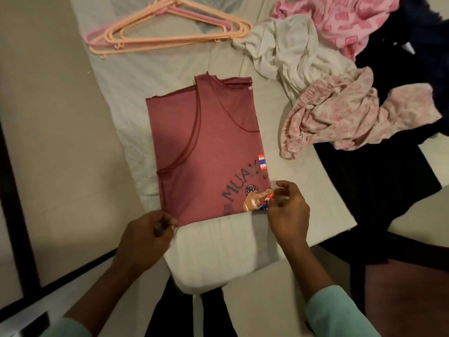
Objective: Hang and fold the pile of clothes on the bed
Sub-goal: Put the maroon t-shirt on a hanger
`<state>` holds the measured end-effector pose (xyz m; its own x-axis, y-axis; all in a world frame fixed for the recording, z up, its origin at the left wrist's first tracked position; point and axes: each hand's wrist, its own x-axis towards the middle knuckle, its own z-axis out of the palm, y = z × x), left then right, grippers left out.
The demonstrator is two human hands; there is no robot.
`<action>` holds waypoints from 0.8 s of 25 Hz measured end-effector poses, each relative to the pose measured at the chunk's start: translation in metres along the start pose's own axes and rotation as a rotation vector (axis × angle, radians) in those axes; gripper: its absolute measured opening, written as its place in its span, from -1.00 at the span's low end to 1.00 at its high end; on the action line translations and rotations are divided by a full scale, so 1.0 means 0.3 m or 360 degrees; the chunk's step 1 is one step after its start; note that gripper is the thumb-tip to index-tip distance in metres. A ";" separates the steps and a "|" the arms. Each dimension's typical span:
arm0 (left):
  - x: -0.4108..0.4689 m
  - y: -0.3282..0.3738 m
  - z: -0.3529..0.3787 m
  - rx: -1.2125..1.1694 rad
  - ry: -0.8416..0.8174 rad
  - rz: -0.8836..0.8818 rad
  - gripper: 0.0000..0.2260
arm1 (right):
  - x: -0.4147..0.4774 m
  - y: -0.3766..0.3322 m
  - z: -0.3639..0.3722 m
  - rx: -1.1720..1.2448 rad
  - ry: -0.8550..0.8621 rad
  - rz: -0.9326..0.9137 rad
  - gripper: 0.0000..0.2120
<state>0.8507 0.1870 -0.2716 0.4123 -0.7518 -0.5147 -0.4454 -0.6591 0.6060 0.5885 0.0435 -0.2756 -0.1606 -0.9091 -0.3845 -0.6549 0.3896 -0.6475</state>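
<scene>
A dusty-red tank top (206,152) with a printed fighter and dark lettering lies folded lengthwise on the white bed (136,76). My left hand (148,237) pinches its near left corner. My right hand (288,210) pinches the near right corner by the print, the other fingers loosely spread. To the right lies the pile: a pale pink patterned garment (345,117), a white garment (289,52), a bright pink patterned one (340,18) and dark clothes (393,171).
Several pink and peach plastic hangers (165,30) lie stacked at the far end of the bed. A folded white cloth (213,254) hangs over the near edge below the top. Beige floor (56,132) and a dark frame (14,195) lie to the left.
</scene>
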 end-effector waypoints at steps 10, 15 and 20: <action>0.548 0.327 -0.159 0.0223 0.0493 0.0577 -0.91 | 0.423 -0.362 0.269 -0.0572 0.0110 -0.1238 -0.55; 1.006 0.484 -0.232 0.0446 0.0721 0.0924 -0.75 | 0.641 -0.348 0.385 -0.0981 0.0147 -0.1208 -0.45; 1.288 0.595 -0.264 0.1004 0.0775 0.0953 -0.67 | 0.660 -0.327 0.406 -0.0842 0.0198 -0.1178 -0.46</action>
<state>0.9935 -0.2195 -0.3142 0.1999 -0.9665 0.1611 -0.9691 -0.1707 0.1780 0.7109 -0.1566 -0.3682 0.3761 -0.9210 0.1020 -0.8701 -0.3888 -0.3029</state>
